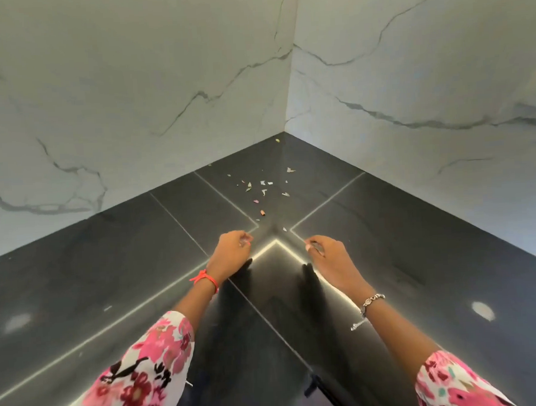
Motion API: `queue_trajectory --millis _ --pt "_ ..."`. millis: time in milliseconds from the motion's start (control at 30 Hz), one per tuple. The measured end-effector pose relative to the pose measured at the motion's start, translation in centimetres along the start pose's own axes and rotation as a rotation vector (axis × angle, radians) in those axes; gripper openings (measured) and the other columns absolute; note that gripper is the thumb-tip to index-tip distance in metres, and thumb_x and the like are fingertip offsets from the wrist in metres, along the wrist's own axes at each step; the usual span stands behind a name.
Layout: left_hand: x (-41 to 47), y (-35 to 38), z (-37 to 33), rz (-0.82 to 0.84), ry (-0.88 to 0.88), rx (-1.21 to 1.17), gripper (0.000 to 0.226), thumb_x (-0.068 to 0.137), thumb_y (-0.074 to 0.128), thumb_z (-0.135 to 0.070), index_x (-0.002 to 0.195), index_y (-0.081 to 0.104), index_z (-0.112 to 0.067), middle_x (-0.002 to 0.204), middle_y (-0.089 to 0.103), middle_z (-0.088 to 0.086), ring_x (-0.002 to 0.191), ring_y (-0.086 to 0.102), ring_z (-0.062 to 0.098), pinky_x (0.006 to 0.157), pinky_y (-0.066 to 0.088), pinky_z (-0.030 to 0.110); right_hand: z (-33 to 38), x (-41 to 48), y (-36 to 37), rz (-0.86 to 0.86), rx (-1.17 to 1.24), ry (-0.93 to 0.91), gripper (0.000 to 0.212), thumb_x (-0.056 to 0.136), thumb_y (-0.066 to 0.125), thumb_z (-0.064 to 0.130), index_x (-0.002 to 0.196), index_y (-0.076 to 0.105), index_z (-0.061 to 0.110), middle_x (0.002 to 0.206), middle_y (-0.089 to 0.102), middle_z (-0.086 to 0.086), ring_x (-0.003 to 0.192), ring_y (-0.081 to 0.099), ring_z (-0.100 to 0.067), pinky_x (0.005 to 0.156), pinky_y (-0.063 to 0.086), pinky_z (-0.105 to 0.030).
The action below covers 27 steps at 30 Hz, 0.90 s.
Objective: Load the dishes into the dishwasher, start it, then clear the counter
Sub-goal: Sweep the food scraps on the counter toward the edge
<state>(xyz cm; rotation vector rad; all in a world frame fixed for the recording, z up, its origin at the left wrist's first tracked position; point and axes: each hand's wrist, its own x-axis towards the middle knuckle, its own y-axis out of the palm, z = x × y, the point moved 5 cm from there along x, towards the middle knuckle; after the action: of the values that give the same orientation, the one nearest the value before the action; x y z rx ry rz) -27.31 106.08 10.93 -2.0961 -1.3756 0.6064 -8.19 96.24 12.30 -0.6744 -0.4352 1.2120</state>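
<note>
Several small scraps of paper and food litter (264,184) lie scattered on the dark corner counter (138,247), toward the back corner. A small orange-brown bit (263,214) lies nearer to me. My left hand (232,251) hovers over the counter with its fingers pinched on a tiny pale scrap. My right hand (325,254) is beside it, fingertips pinched together; a small pale bit seems to sit at its fingertips, too small to be sure. One more white scrap (284,229) lies between the hands. No dishes or dishwasher are in view.
White marble-look walls (131,101) meet in a corner behind the counter. Bright light strips reflect in the glossy dark surface. Round ceiling-light reflections (483,310) show at the left and right. A dark gap opens at the bottom edge.
</note>
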Motion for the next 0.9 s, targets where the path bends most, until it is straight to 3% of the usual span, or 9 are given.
queue_trajectory --millis 67,267,500,700,900 --pt "4.0 -0.6 1.3 0.001 0.004 0.05 0.028 0.086 0.048 -0.002 0.111 0.061 0.001 0.116 0.06 0.016 0.111 0.054 0.027 0.097 0.038 0.029 0.0 3.4 0.4 -0.011 0.02 0.0 0.029 0.095 0.047 0.017 0.119 0.058 0.006 0.126 0.058 -0.008 0.12 0.052 -0.022 0.105 0.038 -0.037" --pt "14.2 -3.0 3.8 -0.072 0.0 0.113 0.031 0.087 0.052 -0.004 0.117 0.053 0.003 0.124 0.051 0.017 0.118 0.047 0.029 0.101 0.031 0.028 0.2 13.6 -0.3 0.001 -0.021 -0.069 0.043 0.098 0.043 0.027 0.136 0.044 0.008 0.14 0.047 -0.003 0.13 0.043 -0.018 0.111 0.032 -0.032" --pt "22.8 -5.8 7.6 -0.13 -0.032 0.26 0.044 0.092 0.051 -0.02 0.131 0.043 0.0 0.145 0.035 0.015 0.137 0.028 0.027 0.116 0.016 0.039 0.7 26.4 0.2 0.183 -0.126 -0.181 0.052 0.099 0.034 0.039 0.147 0.025 0.021 0.156 0.017 0.006 0.143 0.019 -0.013 0.115 0.017 -0.03" --pt "25.2 -6.6 9.2 -0.252 0.019 0.326 0.047 0.091 0.051 -0.034 0.132 0.044 -0.011 0.142 0.041 0.004 0.129 0.04 0.021 0.11 0.029 0.033 1.1 39.1 2.9 0.245 -0.302 -0.217 0.056 0.099 0.036 0.036 0.149 0.017 0.017 0.158 0.005 0.0 0.142 0.021 -0.023 0.115 0.017 -0.037" --pt "25.4 -6.5 9.9 -0.283 -0.026 0.316 0.047 0.09 0.048 -0.043 0.133 0.04 -0.025 0.144 0.034 -0.012 0.13 0.038 0.012 0.105 0.035 0.032 0.2 48.9 5.6 0.2 -0.398 -0.194 0.052 0.102 0.031 0.024 0.149 0.013 0.011 0.158 -0.001 -0.009 0.146 0.0 -0.025 0.117 0.007 -0.037"
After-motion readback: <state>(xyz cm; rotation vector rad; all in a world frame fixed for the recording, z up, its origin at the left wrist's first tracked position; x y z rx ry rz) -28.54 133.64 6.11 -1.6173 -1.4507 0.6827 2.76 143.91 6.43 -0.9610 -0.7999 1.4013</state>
